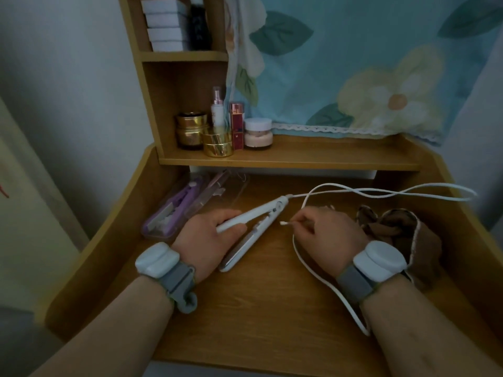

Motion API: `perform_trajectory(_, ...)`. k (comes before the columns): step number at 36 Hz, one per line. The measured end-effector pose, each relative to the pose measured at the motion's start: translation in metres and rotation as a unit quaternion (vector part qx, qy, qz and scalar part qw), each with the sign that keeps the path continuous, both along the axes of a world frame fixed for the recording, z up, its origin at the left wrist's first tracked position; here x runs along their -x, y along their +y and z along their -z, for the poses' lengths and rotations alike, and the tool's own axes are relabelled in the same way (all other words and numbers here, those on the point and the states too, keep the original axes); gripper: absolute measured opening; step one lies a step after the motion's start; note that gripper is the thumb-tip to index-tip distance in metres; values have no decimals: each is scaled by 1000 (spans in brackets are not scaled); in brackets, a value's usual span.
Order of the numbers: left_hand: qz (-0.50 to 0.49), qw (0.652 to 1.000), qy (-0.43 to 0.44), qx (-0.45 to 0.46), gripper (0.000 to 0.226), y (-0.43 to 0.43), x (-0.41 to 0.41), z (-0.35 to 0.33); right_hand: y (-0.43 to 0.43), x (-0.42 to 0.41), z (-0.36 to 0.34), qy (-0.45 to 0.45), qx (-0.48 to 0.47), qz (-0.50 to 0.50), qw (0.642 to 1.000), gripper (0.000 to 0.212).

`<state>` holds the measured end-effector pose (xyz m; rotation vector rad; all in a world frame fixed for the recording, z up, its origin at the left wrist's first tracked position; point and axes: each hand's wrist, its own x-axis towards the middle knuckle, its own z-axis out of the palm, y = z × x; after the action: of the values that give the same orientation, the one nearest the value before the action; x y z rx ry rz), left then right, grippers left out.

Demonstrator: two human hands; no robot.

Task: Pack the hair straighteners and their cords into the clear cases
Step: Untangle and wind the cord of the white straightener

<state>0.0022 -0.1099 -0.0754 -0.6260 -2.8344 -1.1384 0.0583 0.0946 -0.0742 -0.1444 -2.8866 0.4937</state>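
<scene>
A white hair straightener point(253, 227) lies spread open on the wooden desk point(258, 308). My left hand point(209, 238) grips its upper arm. My right hand point(326, 229) pinches a thin cotton swab point(288, 223) pointed at the straightener's hinge. The straightener's white cord point(313, 270) loops from its tip across the desk, to the right edge and under my right wrist. At the back left a purple straightener point(174, 210) lies inside a clear case point(160, 235). A second clear case point(231, 186) lies beside it; I cannot tell what it holds.
A brown cloth point(402, 232) is bunched at the right of the desk. The low shelf point(299, 156) above holds gold jars point(217, 144), a red box and a pink jar. Raised wooden rims bound the desk left and right. A floral curtain hangs behind.
</scene>
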Motion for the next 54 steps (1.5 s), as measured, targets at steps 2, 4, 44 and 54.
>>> perform_trajectory(2,4,999,13,37,35,4,-4,-2,-1,0,1,-2,4,0,1000,18)
perform_trajectory(4,7,997,14,70,39,8,-9,-4,-1,1,3,11,-3,2,1000,21)
perform_trajectory(44,-5,971,-66,229,37,17,2,-21,10,-5,-7,145,389,5,910,5)
perform_trajectory(54,13,974,-105,202,30,14,4,-22,1,1,3,67,261,25,963,12)
